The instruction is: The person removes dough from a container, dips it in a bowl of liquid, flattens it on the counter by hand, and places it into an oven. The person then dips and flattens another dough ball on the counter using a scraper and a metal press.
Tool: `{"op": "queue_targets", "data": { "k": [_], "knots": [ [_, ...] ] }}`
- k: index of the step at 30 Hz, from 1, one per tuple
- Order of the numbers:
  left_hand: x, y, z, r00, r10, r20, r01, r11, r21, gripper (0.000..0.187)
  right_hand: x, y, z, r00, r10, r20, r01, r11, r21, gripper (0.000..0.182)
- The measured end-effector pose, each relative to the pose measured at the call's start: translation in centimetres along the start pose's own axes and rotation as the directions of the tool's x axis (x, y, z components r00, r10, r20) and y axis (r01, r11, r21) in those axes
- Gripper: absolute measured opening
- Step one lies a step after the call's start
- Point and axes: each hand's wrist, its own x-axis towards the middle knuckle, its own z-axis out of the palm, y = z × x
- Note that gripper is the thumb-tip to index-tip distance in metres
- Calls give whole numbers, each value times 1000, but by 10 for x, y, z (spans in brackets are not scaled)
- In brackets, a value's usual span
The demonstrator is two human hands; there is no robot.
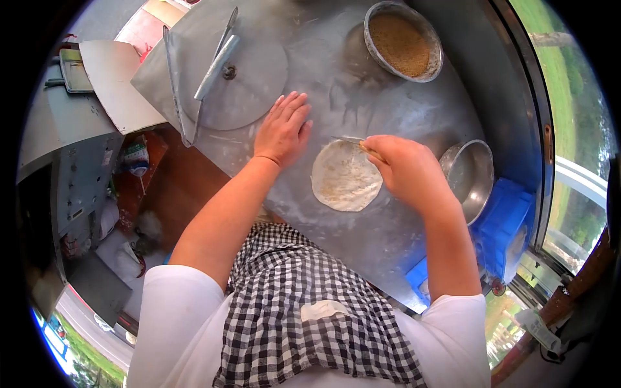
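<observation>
A round, flattened sheet of dough (pixel 347 176) with brownish specks lies on the floury metal worktop (pixel 310 58). My right hand (pixel 406 167) is closed around the wooden handle of a thin-bladed knife (pixel 349 139), whose blade lies over the dough's far edge. Left of the dough, my left hand (pixel 284 129) rests palm down on the worktop, fingers stretched out and holding nothing. Just beyond it is a round metal lid (pixel 259 81) with a dark central knob. Long metal tongs (pixel 173 84) and a silvery tube (pixel 217 68) lie across this lid.
A metal bowl of brown crumbly filling (pixel 400 45) stands at the far right. Another metal bowl (pixel 477 174) sits beyond my right forearm, beside a blue plastic container (pixel 501 226). A dark raised wall (pixel 491 77) borders the right side. Cabinets (pixel 84 181) stand left.
</observation>
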Motion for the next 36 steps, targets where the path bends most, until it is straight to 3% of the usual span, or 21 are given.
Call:
{"op": "queue_targets", "data": {
  "k": [4, 7, 13, 19, 22, 25, 26, 30, 33, 36],
  "knots": [
    [-1, 0, 0, 1000, 11, 1, -11, 1000, -11, 30, -3, 4, -4, 973, -70, -222, 64, 997, -31, 24],
    [0, 1, 1, 1000, 7, 1, -7, 1000, -6, 28, 13, 15, 12, 962, -41, -272, 44, 999, 7, 23],
    [-3, 0, 0, 1000, 23, -1, -23, 1000, -14, 30, -34, 14, 8, 996, 63, -55, -63, 998, 11, 24],
    [-4, 4, -9, 999, -37, 21, 41, 979, -201, 35, -115, 38, 16, 880, 231, -414, -227, 972, 61, 32],
    [-2, 17, -46, 997, 4, -73, -23, 968, -251, 38, -148, 55, 53, 809, 289, -512, -306, 951, 54, 31],
    [3, 4, -78, 959, 70, -273, -94, 993, -74, 41, -178, 65, 98, 789, 302, -535, -340, 940, 30, 32],
    [6, -5, -90, 950, 79, -301, -82, 997, 1, 41, -187, 68, 113, 794, 338, -506, -366, 929, 46, 40],
    [21, -37, -128, 924, 22, -381, 97, 951, 292, 48, -205, 66, 159, 803, 418, -424, -403, 906, 130, 55],
    [30, -67, -134, 918, -166, -360, 293, 896, 335, 53, -210, 69, 182, 813, 451, -368, -426, 892, 151, 56],
    [39, -85, -132, 878, -429, -214, 467, 866, 177, 57, -204, 70, 183, 806, 434, -403, -443, 893, 77, 55]
  ]
}}
